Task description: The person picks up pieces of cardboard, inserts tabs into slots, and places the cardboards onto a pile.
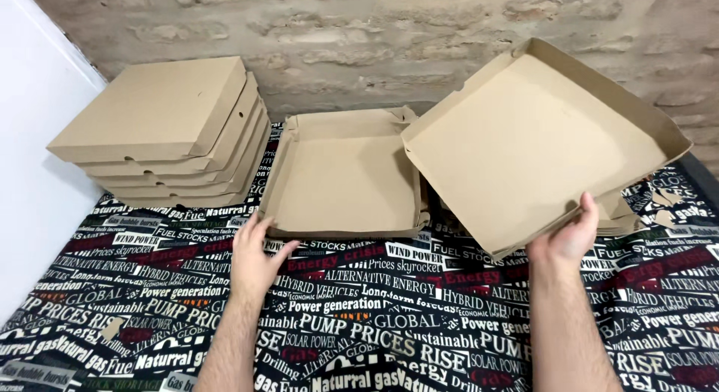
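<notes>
Two bare forearms are reaching up from the bottom edge of the frame over a bench covered with a black cloth (pixel 389 324) printed all over in white and red lettering. At lower centre-left, the left hand (pixel 253 261) is resting with its fingers (pixel 262 229) spread loosely and holding nothing, their tips touching the near left corner of an open box tray (pixel 344 175) that is lying flat at the centre of the frame, its low walls folded up. At right of centre, the right hand (pixel 565 242) is gripping the near edge of a 2nd open cardboard tray (pixel 535 137), thumb lying on the inner face and the other fingers hidden beneath; this tray is tilting up toward the camera, its left corner overlapping the right wall of the flat tray. Under the lifted tray, more flat cardboard (pixel 618 212) is showing at the right, just beside the right hand. At upper left, a stack of closed pizza boxes (pixel 168 130) is sitting well apart from both hands. A rough brick wall (pixel 389 40) is running across the top.
</notes>
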